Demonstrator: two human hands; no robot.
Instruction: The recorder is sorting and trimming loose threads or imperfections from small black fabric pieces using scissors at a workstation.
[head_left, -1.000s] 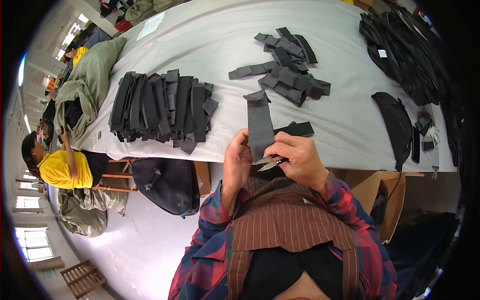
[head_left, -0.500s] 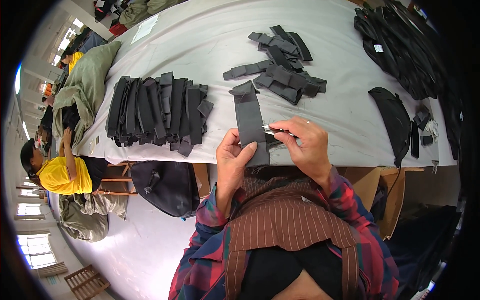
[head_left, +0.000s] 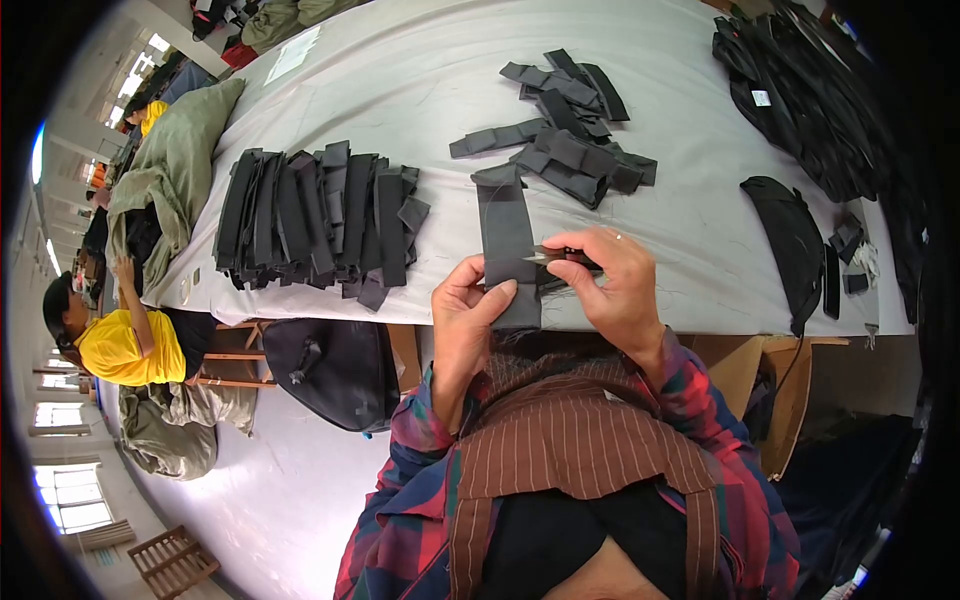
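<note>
A black fabric strip (head_left: 505, 225) lies near the table's front edge, its far end folded over. My left hand (head_left: 468, 300) grips the strip's near part, thumb on top and fingers beneath. In my right hand (head_left: 612, 283) is a pair of small thread snips (head_left: 540, 256), with pale pointed blades at the strip's right edge. My fingers hide most of the snips' body. Loose threads lie on the cloth under my right hand. A row of stacked black strips (head_left: 305, 215) stands to the left, and a loose heap of similar strips (head_left: 580, 150) lies beyond my hands.
Black bags or garments (head_left: 800, 100) are piled at the far right, with a curved black piece (head_left: 782, 240) nearer. A cardboard box (head_left: 785, 400) stands below the table at right. A person in a yellow shirt (head_left: 130, 345) is at the left, beside a black bag (head_left: 330, 375).
The snips' tips have shifted slightly along the strip's right edge, and their blades look closer together. My left hand keeps its hold. The person at left has moved an arm.
</note>
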